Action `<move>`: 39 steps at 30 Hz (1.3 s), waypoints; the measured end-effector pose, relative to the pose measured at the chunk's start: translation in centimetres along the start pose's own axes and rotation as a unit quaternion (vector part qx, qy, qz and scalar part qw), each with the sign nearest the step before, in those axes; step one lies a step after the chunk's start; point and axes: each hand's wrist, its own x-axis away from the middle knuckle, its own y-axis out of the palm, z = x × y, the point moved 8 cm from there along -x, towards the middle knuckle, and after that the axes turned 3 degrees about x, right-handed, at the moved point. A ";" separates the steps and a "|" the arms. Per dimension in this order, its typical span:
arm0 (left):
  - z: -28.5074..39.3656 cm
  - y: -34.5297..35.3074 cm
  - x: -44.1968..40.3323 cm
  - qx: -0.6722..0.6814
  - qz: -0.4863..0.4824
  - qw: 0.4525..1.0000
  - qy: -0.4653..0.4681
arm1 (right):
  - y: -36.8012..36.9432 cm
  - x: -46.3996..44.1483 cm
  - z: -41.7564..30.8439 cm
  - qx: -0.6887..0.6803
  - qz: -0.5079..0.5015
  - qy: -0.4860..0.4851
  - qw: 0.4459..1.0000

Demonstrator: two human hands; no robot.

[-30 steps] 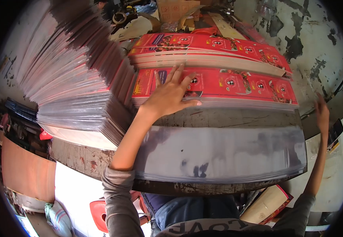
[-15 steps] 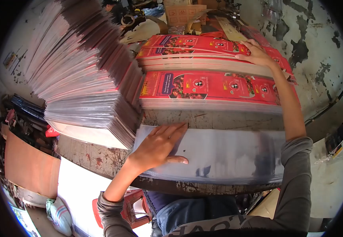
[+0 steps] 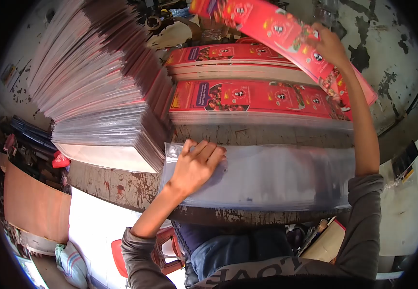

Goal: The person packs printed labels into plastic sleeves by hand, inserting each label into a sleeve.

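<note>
My right hand [image 3: 327, 45] is closed on a long red printed card [image 3: 278, 30], held tilted in the air above the stacks. My left hand [image 3: 197, 166] has its fingers curled at the upper left edge of a pile of clear plastic sleeves [image 3: 276, 176]. A corner of the top sleeve puckers up beside those fingers; my thumb is hidden. Just past the sleeves lies a stack of red printed cards [image 3: 262, 96], and behind it a second red card stack [image 3: 228, 52].
A tall, fanned pile of plastic-sleeved cards [image 3: 98, 96] leans at the left of the worn table [image 3: 117, 185]. Below the table edge stand a red stool [image 3: 168, 245] and a striped sack [image 3: 74, 265]. A peeling wall [image 3: 377, 62] rises on the right.
My right hand has lifted a red card off the back stack and swung it up at a slant. My left hand has gone from lying flat to curled fingers, and the sleeve's corner has risen.
</note>
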 end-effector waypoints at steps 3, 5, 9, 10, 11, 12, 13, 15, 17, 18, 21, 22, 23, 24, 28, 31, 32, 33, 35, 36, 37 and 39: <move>0.5 -0.4 0.4 -0.008 0.029 0.999 0.030 | -1.6 0.3 -1.2 -0.122 0.110 -0.008 0.986; 1.1 -1.0 0.4 -0.020 0.039 0.998 0.054 | -1.0 -0.1 -1.5 -0.380 0.135 0.031 0.915; 2.1 -1.0 0.5 -0.066 0.033 0.993 0.088 | -0.6 1.7 -9.3 -0.452 0.192 0.075 0.868; 2.3 -1.1 0.5 -0.060 0.056 0.992 0.097 | -0.5 1.8 -11.0 -0.489 0.212 0.035 0.845; 2.4 -1.3 0.4 -0.062 0.055 0.992 0.098 | -0.4 2.0 -12.5 -0.525 0.232 -0.006 0.819; 2.4 -1.6 0.2 -0.069 0.061 0.991 0.095 | -0.4 2.8 -13.8 -0.437 0.270 -0.017 0.858; 2.3 -1.9 0.1 -0.077 0.067 0.991 0.092 | 0.7 2.8 -14.5 -0.449 0.256 -0.034 0.855; 2.1 -2.5 -0.2 -0.073 0.089 0.989 0.088 | 2.4 3.5 -15.3 -0.463 0.240 -0.052 0.852; 1.9 -2.9 -0.2 -0.068 0.115 0.988 0.080 | 4.5 4.6 -16.5 -0.406 0.163 -0.030 0.899; 1.3 -3.2 -0.1 -0.046 0.136 0.989 0.042 | 4.7 5.2 -16.6 -0.407 0.159 -0.032 0.899; 0.2 -2.8 0.6 -0.015 0.146 0.989 -0.030 | 5.6 6.5 -14.9 -0.446 0.099 -0.033 0.889; -0.2 -2.5 0.8 -0.007 0.137 0.989 -0.058 | 4.7 6.8 -13.9 -0.404 0.085 -0.044 0.910; -0.3 -2.4 0.9 -0.006 0.137 0.989 -0.063 | 4.0 7.2 -12.8 -0.388 0.072 -0.034 0.918; -0.3 -2.5 0.9 -0.011 0.144 0.987 -0.070 | 3.2 7.9 -11.8 -0.372 0.061 -0.024 0.926; -0.9 -2.9 0.9 -0.042 0.156 0.982 -0.094 | 0.4 10.8 -7.7 -0.367 0.007 -0.014 0.930; -1.2 -3.3 0.8 -0.069 0.158 0.978 -0.119 | -1.0 13.1 -4.6 -0.352 -0.012 -0.065 0.934; -1.4 -3.3 0.8 -0.087 0.155 0.975 -0.133 | -1.5 13.9 -2.6 -0.350 -0.013 -0.066 0.934; -1.8 -3.1 1.0 -0.079 0.152 0.973 -0.153 | -1.0 14.8 -0.9 -0.244 -0.064 -0.088 0.964; -1.9 -3.0 0.7 -0.081 0.144 0.975 -0.149 | -0.3 16.1 -0.4 -0.135 -0.114 -0.110 0.978; -1.8 -2.8 0.6 -0.081 0.133 0.978 -0.142 | 0.3 16.8 -0.5 -0.119 -0.158 -0.092 0.976; -1.9 -3.0 0.7 -0.081 0.132 0.978 -0.141 | 1.0 17.4 -0.3 -0.102 -0.201 -0.072 0.972; -2.3 -2.7 0.6 -0.071 0.073 0.986 -0.132 | 0.9 17.8 0.6 -0.112 -0.180 -0.068 0.975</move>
